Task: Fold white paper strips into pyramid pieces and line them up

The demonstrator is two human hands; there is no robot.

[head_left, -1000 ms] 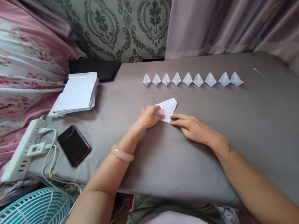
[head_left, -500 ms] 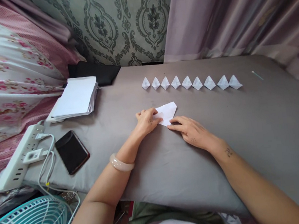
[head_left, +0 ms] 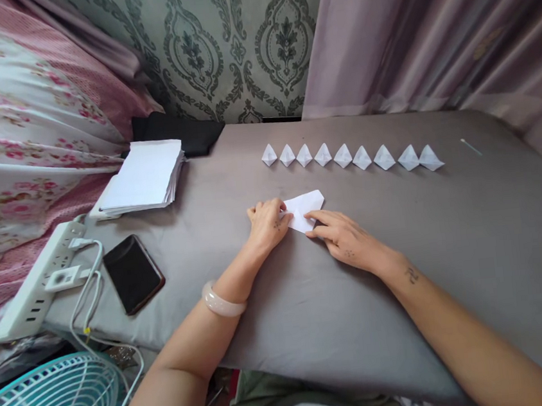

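Folded paper (head_left: 307, 205) held near frame centre
Left hand (head_left: 268, 224) pinches its left end — likely steadying it — while the right hand (head_left: 347, 237), fingers slightly parted, touches its lower edge, perhaps keeping it flat.

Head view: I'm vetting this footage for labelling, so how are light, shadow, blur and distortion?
In the head view, light is soft, dimmer on the purple curtain; the head view shows the folded paper bright, creases faint; in the head view, the left hand and right hand show no obvious blur, a soft shadow beneath the left; the head view seems to stretch the right forearm toward the corner.
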